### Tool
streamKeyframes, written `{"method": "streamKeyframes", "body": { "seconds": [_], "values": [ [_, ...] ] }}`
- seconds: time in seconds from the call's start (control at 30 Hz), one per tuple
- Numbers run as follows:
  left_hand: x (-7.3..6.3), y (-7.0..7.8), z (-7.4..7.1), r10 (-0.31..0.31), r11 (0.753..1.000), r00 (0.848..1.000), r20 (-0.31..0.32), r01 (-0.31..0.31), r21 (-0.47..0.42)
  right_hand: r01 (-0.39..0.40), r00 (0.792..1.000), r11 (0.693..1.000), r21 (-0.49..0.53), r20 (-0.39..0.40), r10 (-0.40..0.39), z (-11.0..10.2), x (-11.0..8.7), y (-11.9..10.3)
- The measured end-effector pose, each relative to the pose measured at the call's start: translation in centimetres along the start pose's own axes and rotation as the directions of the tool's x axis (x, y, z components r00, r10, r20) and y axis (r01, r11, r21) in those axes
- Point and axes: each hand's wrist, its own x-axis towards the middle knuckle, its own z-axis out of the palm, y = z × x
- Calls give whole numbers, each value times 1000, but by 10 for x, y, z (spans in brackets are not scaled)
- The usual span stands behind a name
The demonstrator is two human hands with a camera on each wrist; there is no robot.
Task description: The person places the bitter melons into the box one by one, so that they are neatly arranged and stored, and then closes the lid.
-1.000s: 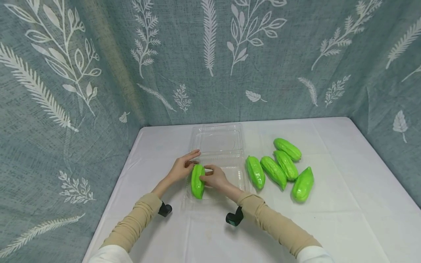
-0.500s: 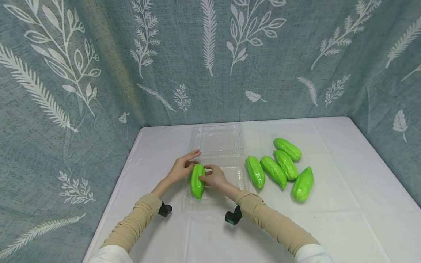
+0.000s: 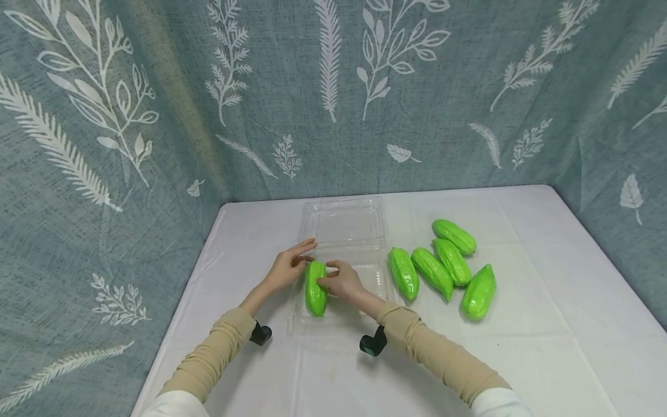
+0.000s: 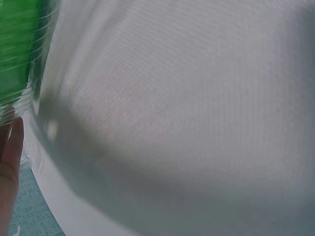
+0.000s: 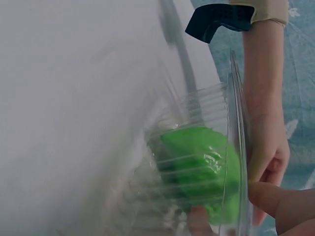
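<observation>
A bright green, ridged gourd (image 3: 315,289), like a bitter melon, stands lengthwise along the left side of a clear plastic clamshell box (image 3: 365,315). My right hand (image 3: 344,282) holds this gourd from the right, with the thumb on its top and fingers near its far end. My left hand (image 3: 286,267) is at the left side of the box, fingers extended, touching the wall by the gourd's far end. In the left wrist view, fingers (image 4: 12,142) lie against the ribbed outer wall. Through that wall, the gourd (image 5: 202,167) shows in the right wrist view.
The clear lid (image 3: 344,223) lies folded back behind the box. Several loose green gourds (image 3: 432,271) lie to the right, the nearest one (image 3: 403,274) close beside the box. A patterned curtain (image 3: 312,116) hangs behind the white-covered table (image 3: 521,359).
The gourd's near end has shifted slightly to the right, together with my right hand. My left hand has stayed almost still at the box wall.
</observation>
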Motion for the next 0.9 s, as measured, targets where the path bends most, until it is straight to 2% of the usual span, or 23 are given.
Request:
{"method": "streamKeyframes", "body": {
  "seconds": [0.23,0.6,0.8,0.9],
  "values": [
    [-1,-1,0,1,1000,1000,-3,-1,-13,19,1000,999,-45,-16,-20,-7,-1,-1],
    [-2,-2,3,-3,1000,1000,-7,3,-4,60,998,998,-25,-19,-60,-27,-5,-19],
    [-3,1,5,-33,999,999,-10,34,17,75,997,996,49,9,-75,-38,-11,-20],
    [-5,3,5,-41,999,999,-14,42,21,89,996,995,32,13,-90,-43,-17,-19]
  ]
}}
